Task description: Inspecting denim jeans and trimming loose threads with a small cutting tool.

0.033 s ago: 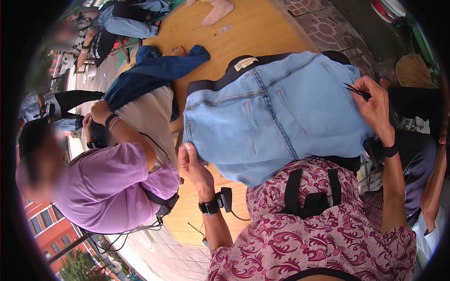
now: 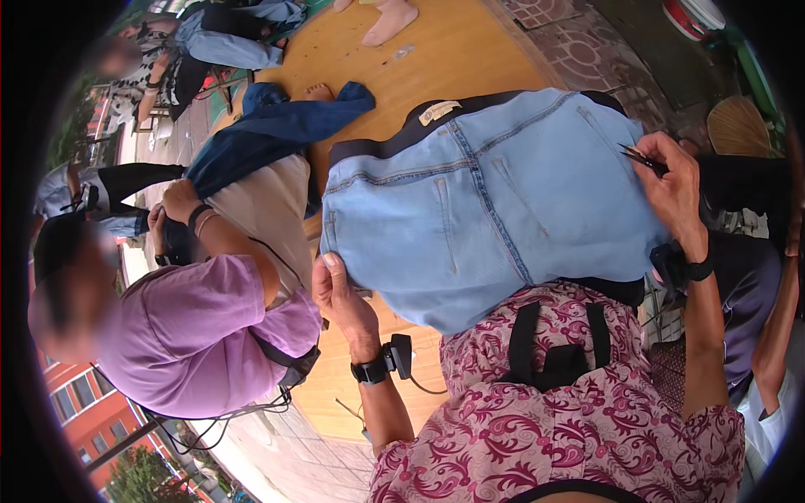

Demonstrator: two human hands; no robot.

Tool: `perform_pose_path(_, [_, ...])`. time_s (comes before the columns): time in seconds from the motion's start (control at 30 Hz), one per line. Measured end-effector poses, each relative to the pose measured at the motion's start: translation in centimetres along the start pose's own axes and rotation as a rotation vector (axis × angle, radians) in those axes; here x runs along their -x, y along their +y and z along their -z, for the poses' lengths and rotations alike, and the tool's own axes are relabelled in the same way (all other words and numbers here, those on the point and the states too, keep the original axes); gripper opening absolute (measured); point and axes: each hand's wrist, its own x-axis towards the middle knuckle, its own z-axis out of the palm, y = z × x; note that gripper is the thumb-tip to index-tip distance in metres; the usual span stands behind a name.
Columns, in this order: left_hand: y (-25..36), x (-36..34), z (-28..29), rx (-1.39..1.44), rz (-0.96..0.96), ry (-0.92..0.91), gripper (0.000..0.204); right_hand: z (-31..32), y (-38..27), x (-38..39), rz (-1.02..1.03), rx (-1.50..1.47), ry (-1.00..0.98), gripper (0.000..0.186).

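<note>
Light-blue jeans [image 2: 386, 218], with a dark waistband and a small cream label, lie spread across my lap and over the wooden surface. At their near-left edge, my left hand [image 2: 345, 303] is closed, pinching the denim between thumb and fingers. My right hand [image 2: 677, 189] grips small black thread snips [image 2: 647, 161] at the right side of the jeans. The pointed tips of the snips face left, just above the cloth. Part of the right hand's hold is hidden behind its own fingers.
A wooden table [image 2: 461, 46] extends beyond the jeans. Left of me sits a person in a purple shirt [image 2: 201, 327], with dark-blue jeans [image 2: 277, 130] nearby. Bare feet [image 2: 392, 23] rest on the far part of the table. Another person's arm [image 2: 776, 335] is at the right.
My left hand has shifted slightly to the left, drawing the jeans' left edge with it. The right hand and the snips have barely moved.
</note>
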Motion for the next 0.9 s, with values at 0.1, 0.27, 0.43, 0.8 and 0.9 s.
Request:
perform_pose_path(0.1, [3.0,-2.4,-0.9,-0.04,-0.162,-0.053,0.023,1.1,-0.8,-2.2,0.026,-0.052,0.217,0.016])
perform_pose_path(0.27, [4.8,-8.9,-7.5,0.059,-0.157,-0.178,0.025,2.4,-0.2,-5.1,0.016,-0.101,0.43,0.017])
perform_pose_path(0.43, [-3.0,-13.5,-7.4,-0.403,-0.104,-0.367,0.048,-1.2,4.7,-4.5,-0.223,0.041,0.118,0.034])
perform_pose_path(0.8, [-8.4,0.7,4.3,-0.322,0.487,-0.279,0.058,2.0,5.1,9.3,-0.587,-0.318,0.076,0.028])
perform_pose_path(0.9, [-6.6,4.2,5.3,-0.394,0.434,-0.214,0.046,2.5,3.4,11.7,-0.551,-0.39,-0.093,0.032])
